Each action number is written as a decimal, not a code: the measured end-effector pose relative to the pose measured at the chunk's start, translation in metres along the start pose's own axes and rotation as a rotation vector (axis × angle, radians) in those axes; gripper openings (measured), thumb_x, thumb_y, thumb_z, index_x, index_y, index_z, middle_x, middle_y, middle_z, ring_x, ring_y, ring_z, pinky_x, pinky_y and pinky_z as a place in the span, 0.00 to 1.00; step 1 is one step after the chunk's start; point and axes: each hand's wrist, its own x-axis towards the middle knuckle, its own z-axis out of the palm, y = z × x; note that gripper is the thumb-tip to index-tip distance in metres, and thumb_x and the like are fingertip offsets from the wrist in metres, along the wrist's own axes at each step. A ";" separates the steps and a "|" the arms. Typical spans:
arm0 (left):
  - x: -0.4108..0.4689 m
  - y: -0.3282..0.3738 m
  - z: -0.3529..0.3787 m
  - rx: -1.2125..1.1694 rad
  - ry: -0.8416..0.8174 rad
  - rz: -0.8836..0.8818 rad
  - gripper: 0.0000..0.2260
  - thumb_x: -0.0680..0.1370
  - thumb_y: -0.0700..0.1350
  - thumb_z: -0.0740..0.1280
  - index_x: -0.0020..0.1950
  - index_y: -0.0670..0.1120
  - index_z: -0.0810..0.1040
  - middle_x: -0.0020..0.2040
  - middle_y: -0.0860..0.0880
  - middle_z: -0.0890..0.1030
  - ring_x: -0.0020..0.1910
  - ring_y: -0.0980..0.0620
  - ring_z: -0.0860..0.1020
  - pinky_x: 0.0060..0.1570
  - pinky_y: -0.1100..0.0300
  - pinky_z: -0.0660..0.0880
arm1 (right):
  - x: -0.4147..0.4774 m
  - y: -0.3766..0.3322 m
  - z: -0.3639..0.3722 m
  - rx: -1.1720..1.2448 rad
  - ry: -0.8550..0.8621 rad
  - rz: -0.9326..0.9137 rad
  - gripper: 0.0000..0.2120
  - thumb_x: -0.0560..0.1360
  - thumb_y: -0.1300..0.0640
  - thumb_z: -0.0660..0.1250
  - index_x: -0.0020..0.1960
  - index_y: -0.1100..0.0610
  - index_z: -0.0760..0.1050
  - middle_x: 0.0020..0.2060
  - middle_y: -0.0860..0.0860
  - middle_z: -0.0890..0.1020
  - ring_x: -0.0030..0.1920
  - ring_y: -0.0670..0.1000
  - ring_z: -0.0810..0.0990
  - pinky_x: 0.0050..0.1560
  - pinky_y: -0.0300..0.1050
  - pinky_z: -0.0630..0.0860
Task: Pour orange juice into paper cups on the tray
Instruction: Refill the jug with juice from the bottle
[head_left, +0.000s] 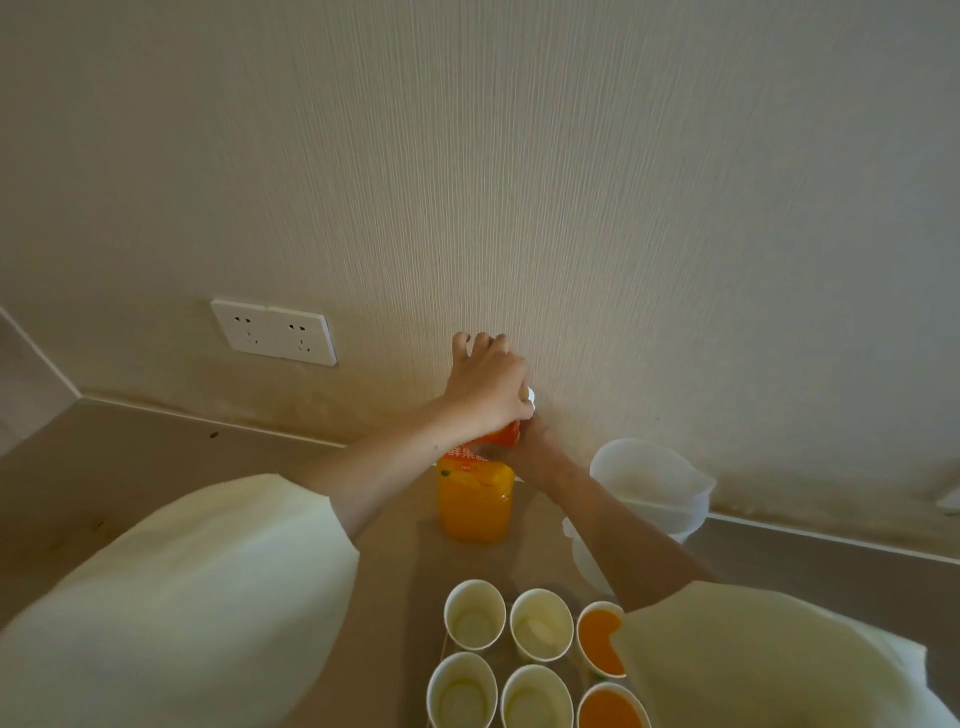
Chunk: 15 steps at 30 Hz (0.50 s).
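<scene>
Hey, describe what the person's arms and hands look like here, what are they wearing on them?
Both arms wear loose, pale cream fabric short sleeves, the left sleeve and right sleeve ending around the elbow, with the forearms bare below. The left hand and right hand wear no gloves. No watch or bracelet shows on the left wrist; the right wrist is partly hidden.

The tan counter (156, 467) carries the juice bottle (475, 506), a white jug (649, 483) and the cup tray (506, 659).

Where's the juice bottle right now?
The juice bottle stands on the counter at centre of the head view, beyond the paper cups and left of the translucent jug; the left hand grips its cap, the right hand its upper part.
</scene>
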 end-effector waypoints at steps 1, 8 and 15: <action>-0.002 0.001 0.000 -0.018 0.043 0.014 0.11 0.74 0.53 0.67 0.52 0.49 0.79 0.56 0.51 0.73 0.59 0.49 0.67 0.65 0.49 0.53 | 0.001 0.001 0.000 0.000 0.002 0.005 0.35 0.68 0.54 0.78 0.71 0.54 0.67 0.58 0.48 0.78 0.60 0.50 0.77 0.60 0.46 0.76; -0.030 -0.014 -0.001 -0.228 0.293 0.056 0.12 0.74 0.50 0.68 0.54 0.47 0.77 0.49 0.51 0.79 0.49 0.50 0.75 0.55 0.56 0.65 | 0.000 -0.004 0.000 -0.013 -0.009 -0.014 0.20 0.72 0.59 0.75 0.59 0.51 0.72 0.44 0.42 0.77 0.45 0.41 0.77 0.52 0.35 0.76; -0.076 -0.054 0.002 -0.313 0.345 0.020 0.14 0.70 0.49 0.66 0.52 0.45 0.79 0.48 0.49 0.79 0.45 0.48 0.76 0.48 0.54 0.70 | -0.009 -0.007 -0.004 0.007 -0.056 -0.158 0.21 0.73 0.60 0.74 0.62 0.49 0.72 0.57 0.49 0.78 0.54 0.46 0.77 0.59 0.42 0.76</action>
